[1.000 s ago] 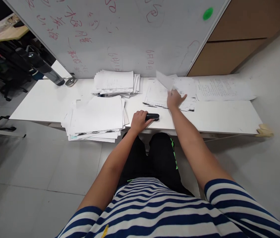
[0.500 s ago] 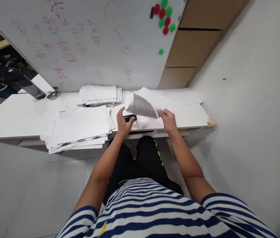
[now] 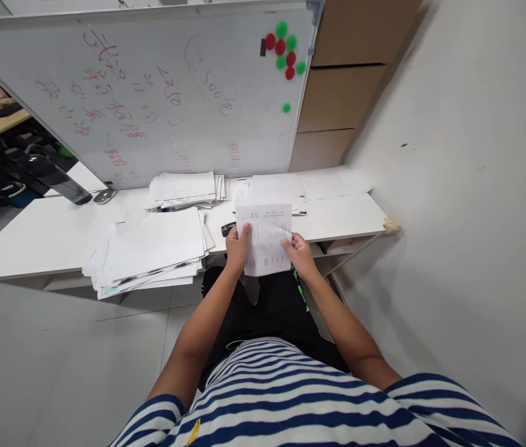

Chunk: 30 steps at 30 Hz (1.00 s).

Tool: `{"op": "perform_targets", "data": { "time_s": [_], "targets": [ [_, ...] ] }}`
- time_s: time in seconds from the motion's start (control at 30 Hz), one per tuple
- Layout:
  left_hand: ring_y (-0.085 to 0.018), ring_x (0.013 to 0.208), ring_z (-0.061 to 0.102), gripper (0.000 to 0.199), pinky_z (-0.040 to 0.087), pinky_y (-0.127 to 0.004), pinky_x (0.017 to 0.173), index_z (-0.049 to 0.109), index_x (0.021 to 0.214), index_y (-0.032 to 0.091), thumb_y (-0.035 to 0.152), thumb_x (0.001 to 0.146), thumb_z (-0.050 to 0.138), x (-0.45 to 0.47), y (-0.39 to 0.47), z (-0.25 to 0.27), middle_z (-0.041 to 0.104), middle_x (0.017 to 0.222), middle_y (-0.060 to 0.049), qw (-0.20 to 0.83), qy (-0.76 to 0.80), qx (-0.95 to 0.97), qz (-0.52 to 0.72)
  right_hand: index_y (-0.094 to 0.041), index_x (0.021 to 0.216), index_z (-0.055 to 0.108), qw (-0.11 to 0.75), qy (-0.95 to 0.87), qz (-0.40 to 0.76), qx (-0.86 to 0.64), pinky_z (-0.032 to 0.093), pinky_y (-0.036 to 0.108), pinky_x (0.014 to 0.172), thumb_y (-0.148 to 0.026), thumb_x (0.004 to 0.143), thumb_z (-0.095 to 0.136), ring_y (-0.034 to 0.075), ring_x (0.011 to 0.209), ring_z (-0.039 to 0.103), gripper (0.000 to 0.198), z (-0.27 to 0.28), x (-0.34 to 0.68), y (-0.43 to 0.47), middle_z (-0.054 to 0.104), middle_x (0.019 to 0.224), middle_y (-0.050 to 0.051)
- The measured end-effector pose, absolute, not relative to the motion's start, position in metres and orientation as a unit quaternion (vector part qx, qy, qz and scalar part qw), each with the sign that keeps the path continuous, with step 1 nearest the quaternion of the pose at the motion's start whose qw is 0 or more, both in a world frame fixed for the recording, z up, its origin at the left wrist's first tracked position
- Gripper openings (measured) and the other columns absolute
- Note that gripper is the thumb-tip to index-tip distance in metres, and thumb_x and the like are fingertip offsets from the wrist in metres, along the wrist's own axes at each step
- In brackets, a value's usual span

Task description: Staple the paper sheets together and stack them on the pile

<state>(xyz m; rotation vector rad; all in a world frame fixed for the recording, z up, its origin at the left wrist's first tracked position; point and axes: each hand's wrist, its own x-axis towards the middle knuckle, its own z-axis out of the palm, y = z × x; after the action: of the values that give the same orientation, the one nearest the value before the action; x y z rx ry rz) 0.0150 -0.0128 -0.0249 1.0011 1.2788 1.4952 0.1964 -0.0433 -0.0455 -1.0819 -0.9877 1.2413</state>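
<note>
Printed paper (image 3: pixel 268 239) is held up in front of me over the table's front edge, its text side facing me. I cannot tell whether it is one sheet or several. My left hand (image 3: pixel 238 246) pinches its left side, thumb on top. On its right side my right hand (image 3: pixel 300 253) grips in the same way. Just left of the paper, partly hidden by it and by my left hand, lies a black object (image 3: pixel 228 229) that looks like a stapler. Behind the held paper, a stack of papers (image 3: pixel 279 184) rests against the whiteboard.
At the left, a large loose paper pile (image 3: pixel 155 242) overhangs the front edge of the white table (image 3: pixel 48 230). A smaller paper stack (image 3: pixel 183 188) sits behind it. A computer mouse (image 3: pixel 105 196) and a dark bottle (image 3: pixel 60 180) stand farther left. The whiteboard (image 3: pixel 151 37) rises behind; a wall (image 3: pixel 467 217) bounds the right.
My right hand has brought the paper from the back stack down towards me. My left hand, open near the black object before, now grips the paper's left side. The view has shifted slightly.
</note>
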Motion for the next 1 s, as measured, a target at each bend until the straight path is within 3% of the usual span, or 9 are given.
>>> {"op": "perform_targets", "data": {
  "time_s": [0.13, 0.27, 0.47, 0.73, 0.87, 1.0],
  "targets": [
    [-0.023, 0.102, 0.068, 0.051, 0.055, -0.033, 0.084, 0.065, 0.111, 0.021, 0.051, 0.072, 0.079, 0.015, -0.019, -0.017, 0.072, 0.115, -0.009, 0.476, 0.479, 0.412, 0.612, -0.023, 0.089, 0.062, 0.559, -0.444, 0.510, -0.480, 0.052, 0.031, 0.068, -0.055, 0.074, 0.074, 0.019, 0.075, 0.065, 0.038, -0.044, 0.195, -0.039, 0.072, 0.083, 0.001],
    [-0.025, 0.098, 0.070, 0.050, 0.056, -0.037, 0.084, 0.070, 0.105, 0.020, 0.042, 0.064, 0.086, 0.008, -0.018, -0.001, 0.074, 0.108, -0.009, 0.504, 0.453, 0.460, 0.573, -0.023, 0.083, 0.059, 0.575, -0.472, 0.466, -0.480, 0.050, 0.029, 0.065, -0.052, 0.073, 0.077, 0.018, 0.072, 0.062, 0.035, -0.021, 0.205, -0.031, 0.068, 0.078, 0.000],
    [-0.026, 0.098, 0.069, 0.039, 0.055, -0.040, 0.087, 0.074, 0.096, 0.019, 0.039, 0.065, 0.086, 0.005, 0.004, 0.017, 0.076, 0.100, -0.006, 0.451, 0.426, 0.545, 0.563, -0.025, 0.103, 0.065, 0.597, -0.530, 0.420, -0.432, 0.051, 0.032, 0.083, -0.044, 0.077, 0.075, 0.020, 0.095, 0.064, 0.034, -0.005, 0.223, -0.010, 0.070, 0.100, 0.002],
    [-0.020, 0.093, 0.066, 0.034, 0.050, -0.032, 0.086, 0.069, 0.100, 0.018, 0.045, 0.078, 0.071, 0.028, 0.018, -0.040, 0.072, 0.097, -0.006, 0.391, 0.488, 0.552, 0.552, -0.020, 0.089, 0.072, 0.551, -0.493, 0.370, -0.562, 0.051, 0.034, 0.078, -0.051, 0.081, 0.060, 0.022, 0.081, 0.063, 0.034, -0.050, 0.207, 0.000, 0.070, 0.079, 0.001],
    [-0.019, 0.087, 0.064, 0.029, 0.049, -0.030, 0.081, 0.068, 0.102, 0.020, 0.045, 0.085, 0.065, 0.033, 0.010, -0.048, 0.071, 0.094, -0.005, 0.338, 0.511, 0.573, 0.545, -0.021, 0.099, 0.073, 0.581, -0.491, 0.316, -0.567, 0.050, 0.034, 0.084, -0.052, 0.086, 0.056, 0.023, 0.088, 0.065, 0.038, -0.051, 0.195, -0.009, 0.073, 0.089, 0.003],
    [-0.018, 0.083, 0.064, 0.028, 0.048, -0.029, 0.079, 0.066, 0.095, 0.021, 0.047, 0.083, 0.066, 0.033, 0.003, -0.063, 0.069, 0.085, -0.002, 0.332, 0.568, 0.531, 0.534, -0.023, 0.104, 0.073, 0.544, -0.516, 0.350, -0.561, 0.050, 0.037, 0.090, -0.051, 0.087, 0.054, 0.025, 0.097, 0.067, 0.038, -0.068, 0.191, -0.017, 0.075, 0.100, 0.005]
  ]
}}
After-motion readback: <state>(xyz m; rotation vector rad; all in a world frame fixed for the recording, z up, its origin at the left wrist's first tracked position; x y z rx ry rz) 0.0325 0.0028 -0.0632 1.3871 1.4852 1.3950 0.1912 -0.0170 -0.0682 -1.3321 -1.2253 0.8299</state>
